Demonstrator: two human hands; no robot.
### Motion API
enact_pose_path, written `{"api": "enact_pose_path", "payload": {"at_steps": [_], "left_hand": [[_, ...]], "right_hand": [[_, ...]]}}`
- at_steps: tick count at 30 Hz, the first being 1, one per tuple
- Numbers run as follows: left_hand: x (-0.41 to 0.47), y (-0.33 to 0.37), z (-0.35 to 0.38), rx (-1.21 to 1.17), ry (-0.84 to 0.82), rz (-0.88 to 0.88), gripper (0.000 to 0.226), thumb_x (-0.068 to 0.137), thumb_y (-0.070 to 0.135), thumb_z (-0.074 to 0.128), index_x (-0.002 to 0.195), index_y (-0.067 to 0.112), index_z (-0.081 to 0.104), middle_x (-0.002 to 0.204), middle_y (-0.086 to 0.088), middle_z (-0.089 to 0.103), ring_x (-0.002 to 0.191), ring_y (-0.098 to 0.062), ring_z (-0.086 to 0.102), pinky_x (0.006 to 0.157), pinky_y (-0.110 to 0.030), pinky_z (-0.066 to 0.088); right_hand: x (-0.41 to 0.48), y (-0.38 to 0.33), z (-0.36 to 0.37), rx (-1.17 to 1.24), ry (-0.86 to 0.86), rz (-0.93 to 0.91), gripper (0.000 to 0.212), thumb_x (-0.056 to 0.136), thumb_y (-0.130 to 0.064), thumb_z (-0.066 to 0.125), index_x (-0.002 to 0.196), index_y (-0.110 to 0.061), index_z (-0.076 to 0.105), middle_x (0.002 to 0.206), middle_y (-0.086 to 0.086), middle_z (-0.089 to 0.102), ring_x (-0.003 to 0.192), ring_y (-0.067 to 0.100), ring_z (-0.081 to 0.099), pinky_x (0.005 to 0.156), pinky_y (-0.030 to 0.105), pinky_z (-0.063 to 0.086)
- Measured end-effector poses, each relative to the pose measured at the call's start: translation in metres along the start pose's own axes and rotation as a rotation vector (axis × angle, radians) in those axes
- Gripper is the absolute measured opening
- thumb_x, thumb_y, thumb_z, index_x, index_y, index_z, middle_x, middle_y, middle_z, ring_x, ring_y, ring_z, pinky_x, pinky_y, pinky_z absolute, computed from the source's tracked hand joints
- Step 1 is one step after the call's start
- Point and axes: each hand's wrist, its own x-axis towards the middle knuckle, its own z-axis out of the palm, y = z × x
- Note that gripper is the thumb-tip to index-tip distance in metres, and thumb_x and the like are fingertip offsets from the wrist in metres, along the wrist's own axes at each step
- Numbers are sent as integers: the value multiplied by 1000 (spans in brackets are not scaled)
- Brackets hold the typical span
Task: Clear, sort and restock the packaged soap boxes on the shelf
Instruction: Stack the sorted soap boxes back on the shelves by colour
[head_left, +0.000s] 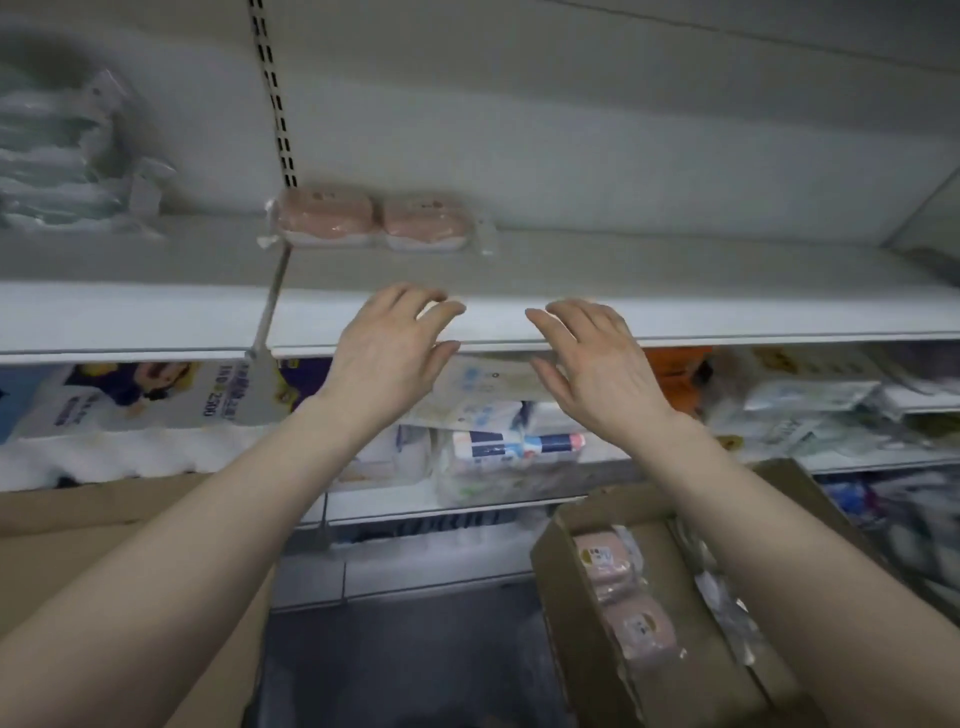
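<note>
A clear-wrapped twin pack of pink soap boxes (371, 221) lies at the back of the white shelf (675, 270), near the slotted upright. My left hand (392, 353) and my right hand (597, 364) hover side by side in front of the shelf's front edge, fingers spread and relaxed, holding nothing. Both are well short of the pack. More wrapped pink soap packs (626, 597) lie in an open cardboard carton (566, 613) at the lower right, below my right forearm.
Bagged white goods (57, 150) sit on the same shelf at far left. Lower shelves hold tissue and wipe packs (498, 452). A flat brown cardboard sheet (78, 525) lies at lower left. A grey divider rod (270, 306) crosses the shelf edge.
</note>
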Motion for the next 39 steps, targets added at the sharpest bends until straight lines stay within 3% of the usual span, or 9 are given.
{"api": "enact_pose_path", "payload": {"at_steps": [6,10,14,20,23,27,31,39], "left_hand": [[-24,73,43,-105,-86,74,39,88,34,53,119,13,64,119,-8,62,109,-31,56,96,-38,42],[-45,135,86,-210,-172,64,34,88,29,63,120,16,64,120,-6,62,110,-31,55,88,-39,48],[-66,201,139,-205,-315,52,46,81,28,71,124,15,61,125,-8,59,117,-29,52,96,-37,44],[-118,257,214,-108,-591,-164,60,76,25,76,131,12,56,137,-16,51,130,-37,43,113,-43,31],[-139,267,234,-73,-617,-225,61,76,23,73,132,9,55,137,-21,49,133,-40,38,118,-45,25],[-155,271,244,-40,-583,-296,52,83,23,63,132,7,54,140,-21,46,139,-38,31,120,-43,20],[-156,270,248,6,-634,-269,51,85,24,58,132,6,54,139,-22,47,139,-39,31,118,-47,22],[-134,281,246,130,-738,-169,56,78,15,65,132,8,54,136,-20,50,138,-43,32,119,-53,17]], "right_hand": [[-98,34,-1,41,-10,89,45,96,-30,54,136,-9,53,131,12,57,122,32,51,104,44,39],[-162,67,14,77,-79,145,46,95,-28,55,136,-9,53,129,12,57,118,32,52,100,43,39],[-227,103,42,128,-225,181,48,92,-28,55,136,-8,52,128,14,58,116,32,54,100,47,43],[-317,132,104,301,-536,82,58,81,-24,68,135,-12,53,128,11,58,113,31,57,96,44,46],[-344,128,142,395,-667,13,63,77,-30,74,134,-12,52,125,12,60,111,32,59,91,42,50],[-361,105,185,457,-850,-71,86,69,-40,82,142,-15,45,134,12,55,121,32,54,102,42,43],[-366,89,204,460,-890,-83,96,70,-41,81,150,-16,33,145,10,44,133,31,42,112,44,32],[-375,142,182,457,-777,103,93,62,-47,84,141,-20,44,125,5,53,111,28,54,95,40,41]]}}
